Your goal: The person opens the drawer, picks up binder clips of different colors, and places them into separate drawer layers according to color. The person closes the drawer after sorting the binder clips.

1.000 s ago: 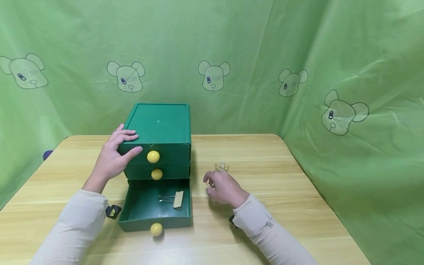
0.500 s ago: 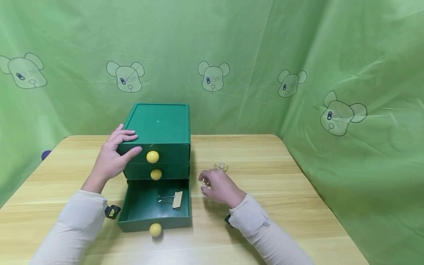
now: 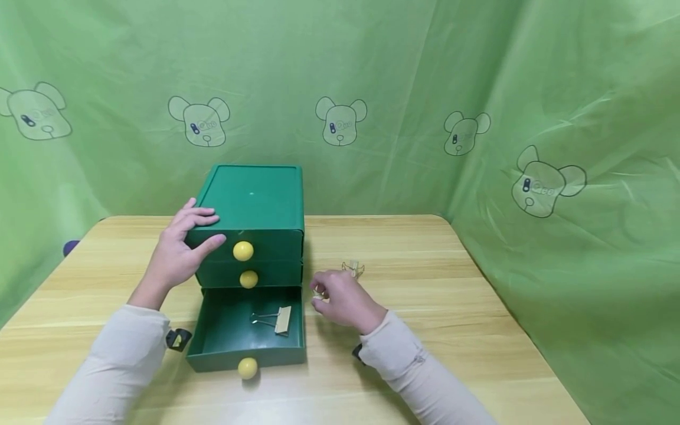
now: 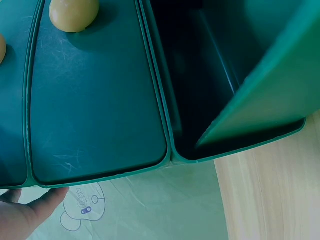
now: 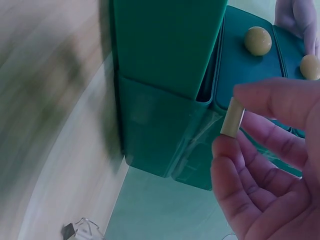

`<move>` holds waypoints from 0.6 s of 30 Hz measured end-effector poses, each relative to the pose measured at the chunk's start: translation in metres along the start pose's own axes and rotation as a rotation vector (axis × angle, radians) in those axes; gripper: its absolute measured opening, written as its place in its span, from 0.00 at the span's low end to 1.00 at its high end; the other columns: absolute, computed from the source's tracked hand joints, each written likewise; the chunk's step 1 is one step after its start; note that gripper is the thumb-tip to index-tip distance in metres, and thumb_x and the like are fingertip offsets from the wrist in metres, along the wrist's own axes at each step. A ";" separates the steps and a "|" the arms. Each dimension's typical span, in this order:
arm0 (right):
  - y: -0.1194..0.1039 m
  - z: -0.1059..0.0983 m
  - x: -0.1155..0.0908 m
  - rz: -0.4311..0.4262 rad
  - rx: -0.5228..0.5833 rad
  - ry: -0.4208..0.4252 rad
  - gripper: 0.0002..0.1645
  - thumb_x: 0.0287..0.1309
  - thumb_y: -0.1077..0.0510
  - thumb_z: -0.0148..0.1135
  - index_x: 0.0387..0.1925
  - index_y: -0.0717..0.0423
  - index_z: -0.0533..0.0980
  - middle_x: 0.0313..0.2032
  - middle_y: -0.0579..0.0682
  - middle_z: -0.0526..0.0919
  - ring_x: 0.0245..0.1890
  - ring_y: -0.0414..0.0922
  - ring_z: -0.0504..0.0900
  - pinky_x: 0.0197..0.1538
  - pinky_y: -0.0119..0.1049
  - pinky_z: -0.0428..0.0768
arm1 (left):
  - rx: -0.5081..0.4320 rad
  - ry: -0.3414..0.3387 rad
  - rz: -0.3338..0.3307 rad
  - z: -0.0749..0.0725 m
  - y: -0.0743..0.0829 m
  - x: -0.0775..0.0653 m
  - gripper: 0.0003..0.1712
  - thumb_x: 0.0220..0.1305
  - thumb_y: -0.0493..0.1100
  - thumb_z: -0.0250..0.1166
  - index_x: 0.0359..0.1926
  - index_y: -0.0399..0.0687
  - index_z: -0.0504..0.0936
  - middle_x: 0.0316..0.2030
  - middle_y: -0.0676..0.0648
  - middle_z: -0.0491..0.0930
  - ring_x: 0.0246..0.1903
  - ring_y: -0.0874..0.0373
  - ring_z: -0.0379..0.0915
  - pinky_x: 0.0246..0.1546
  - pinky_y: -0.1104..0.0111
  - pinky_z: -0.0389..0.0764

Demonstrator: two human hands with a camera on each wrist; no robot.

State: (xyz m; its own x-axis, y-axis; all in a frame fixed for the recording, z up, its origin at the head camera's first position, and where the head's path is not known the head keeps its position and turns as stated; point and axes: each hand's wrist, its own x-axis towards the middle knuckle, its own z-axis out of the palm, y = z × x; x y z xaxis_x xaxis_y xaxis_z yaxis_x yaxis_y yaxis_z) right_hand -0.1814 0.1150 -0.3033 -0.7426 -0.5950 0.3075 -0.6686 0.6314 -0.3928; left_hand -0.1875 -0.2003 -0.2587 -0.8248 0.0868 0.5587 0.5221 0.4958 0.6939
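Note:
My left hand (image 3: 177,251) rests on the upper left edge of a green drawer box (image 3: 255,200), thumb on its front and fingers over the top. The bottom drawer (image 3: 212,358) is pulled out, with a pale gold binder clip (image 3: 284,321) lying inside, its wire arms pointing left. Between thumb and fingertips, my right hand (image 3: 342,298) pinches another small pale gold binder clip (image 5: 233,118). That hand is over the table, just right of the box. Its fingers partly hide the clip in the head view.
Behind the right hand, a binder clip (image 3: 354,268) with its wire arms spread lies on the wooden table (image 3: 414,254). The upper two drawers are closed and carry yellow knobs (image 3: 243,251). Green curtain (image 3: 393,106) surrounds the table at the back and sides.
My right hand has moved left toward the open drawer, carrying the pinched binder clip. The left hand stays on the box, and the clip in the drawer lies as before.

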 end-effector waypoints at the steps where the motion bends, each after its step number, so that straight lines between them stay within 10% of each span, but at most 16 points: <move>1: -0.001 0.000 0.000 0.005 0.003 -0.004 0.09 0.49 0.66 0.69 0.35 0.61 0.81 0.29 0.51 0.82 0.30 0.44 0.80 0.34 0.27 0.79 | 0.001 0.000 0.000 0.000 0.000 0.000 0.21 0.60 0.39 0.69 0.52 0.33 0.79 0.61 0.35 0.70 0.73 0.47 0.42 0.67 0.38 0.43; 18: -0.016 0.006 0.010 0.008 0.057 -0.009 0.08 0.54 0.64 0.69 0.37 0.60 0.81 0.31 0.49 0.82 0.32 0.42 0.79 0.36 0.26 0.79 | 0.011 0.006 0.005 0.000 0.002 0.000 0.20 0.60 0.39 0.69 0.52 0.34 0.79 0.60 0.36 0.71 0.73 0.47 0.43 0.67 0.38 0.44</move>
State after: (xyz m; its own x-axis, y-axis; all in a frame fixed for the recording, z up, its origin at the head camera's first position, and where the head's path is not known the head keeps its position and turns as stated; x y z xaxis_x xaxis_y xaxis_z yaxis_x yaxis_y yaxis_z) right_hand -0.1783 0.0956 -0.2995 -0.7473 -0.5946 0.2966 -0.6591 0.6069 -0.4442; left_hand -0.1866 -0.1990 -0.2578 -0.8208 0.0838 0.5651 0.5239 0.5046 0.6862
